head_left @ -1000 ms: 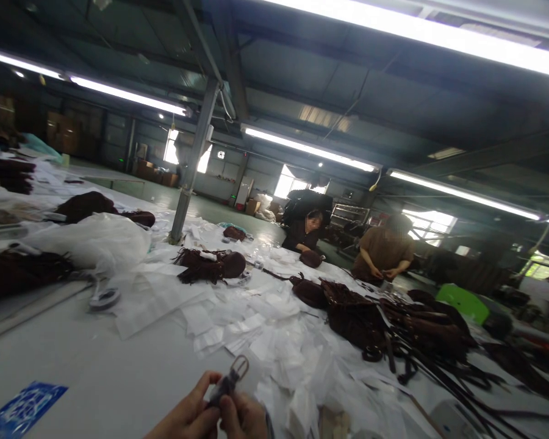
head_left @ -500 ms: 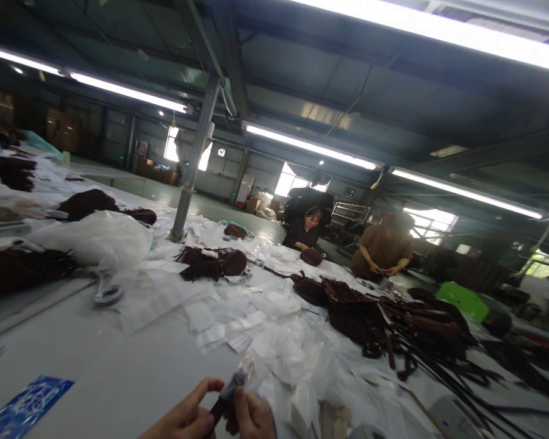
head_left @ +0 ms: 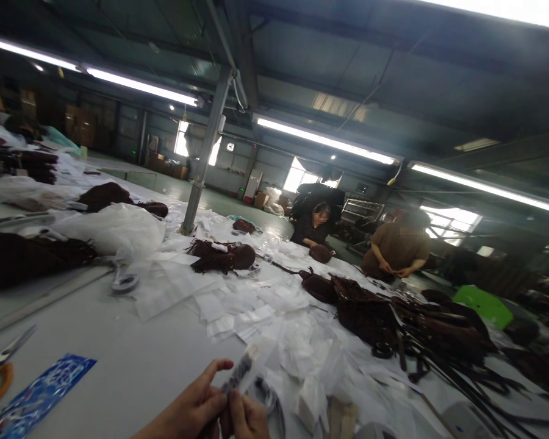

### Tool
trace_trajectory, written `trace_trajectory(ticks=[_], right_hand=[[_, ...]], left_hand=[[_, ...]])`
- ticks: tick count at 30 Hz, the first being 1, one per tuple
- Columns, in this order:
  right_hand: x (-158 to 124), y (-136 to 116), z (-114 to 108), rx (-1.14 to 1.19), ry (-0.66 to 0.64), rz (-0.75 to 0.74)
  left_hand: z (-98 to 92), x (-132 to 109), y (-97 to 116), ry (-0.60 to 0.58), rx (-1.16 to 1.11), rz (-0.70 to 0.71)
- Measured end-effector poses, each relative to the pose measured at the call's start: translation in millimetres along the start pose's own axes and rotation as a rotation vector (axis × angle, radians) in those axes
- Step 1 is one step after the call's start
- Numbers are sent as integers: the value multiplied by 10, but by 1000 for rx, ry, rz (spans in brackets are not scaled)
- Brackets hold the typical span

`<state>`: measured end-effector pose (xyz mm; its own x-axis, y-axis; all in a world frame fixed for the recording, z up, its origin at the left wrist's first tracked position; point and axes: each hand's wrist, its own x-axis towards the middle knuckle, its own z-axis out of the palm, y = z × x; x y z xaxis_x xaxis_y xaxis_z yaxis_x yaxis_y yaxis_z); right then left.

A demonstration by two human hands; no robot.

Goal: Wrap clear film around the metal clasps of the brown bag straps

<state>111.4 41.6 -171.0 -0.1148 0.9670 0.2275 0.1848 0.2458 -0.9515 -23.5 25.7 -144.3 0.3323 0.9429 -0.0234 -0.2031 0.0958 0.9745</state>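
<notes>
At the bottom centre, my left hand (head_left: 194, 399) pinches a slim dark piece with a clear, pale end (head_left: 238, 373). It looks like a strap end wrapped in plastic, but blur hides its exact kind. My right hand (head_left: 247, 419) grips the lower part of the same piece, its fingertips close to the left hand's. The left index finger is raised off the piece. A grey looped band (head_left: 266, 396) shows just beyond my right hand; whether it joins the held piece I cannot tell. White paper sheets (head_left: 238, 305) are spread on the table in front of both hands.
Orange-handled scissors (head_left: 2, 372) and a blue printed packet (head_left: 41, 396) lie at left. A tape roll (head_left: 125, 283), clear plastic bag (head_left: 114, 231) and dark brown fringed bags (head_left: 366, 317) cover the table farther off. A metal post (head_left: 205, 152) rises behind. Two people (head_left: 396, 250) work across the table.
The view has swung left, bringing the scissors into sight. My hands stay together on the dark piece; the grey loop beside the right hand now shows more clearly.
</notes>
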Motion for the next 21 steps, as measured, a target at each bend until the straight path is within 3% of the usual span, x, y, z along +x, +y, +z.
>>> trace_trajectory(ticks=[5,9,12,18,21], right_hand=[[85,-53,-77,-78,67,22],[63,-1,73,-165,1,-7],[6,80,200,-194,38,-63],[36,123,78,-223,70,-12],[49,157,82,-232,42,20]], left_hand=[[-87,-54,-87,-29,110,-97],[-79,-113,-108,132,121,-48],[-44,-123,-32,203,138,-28],[-225,-249,-126,-34,-8,-61],[-348,-360,-305,-47,-17,-71]])
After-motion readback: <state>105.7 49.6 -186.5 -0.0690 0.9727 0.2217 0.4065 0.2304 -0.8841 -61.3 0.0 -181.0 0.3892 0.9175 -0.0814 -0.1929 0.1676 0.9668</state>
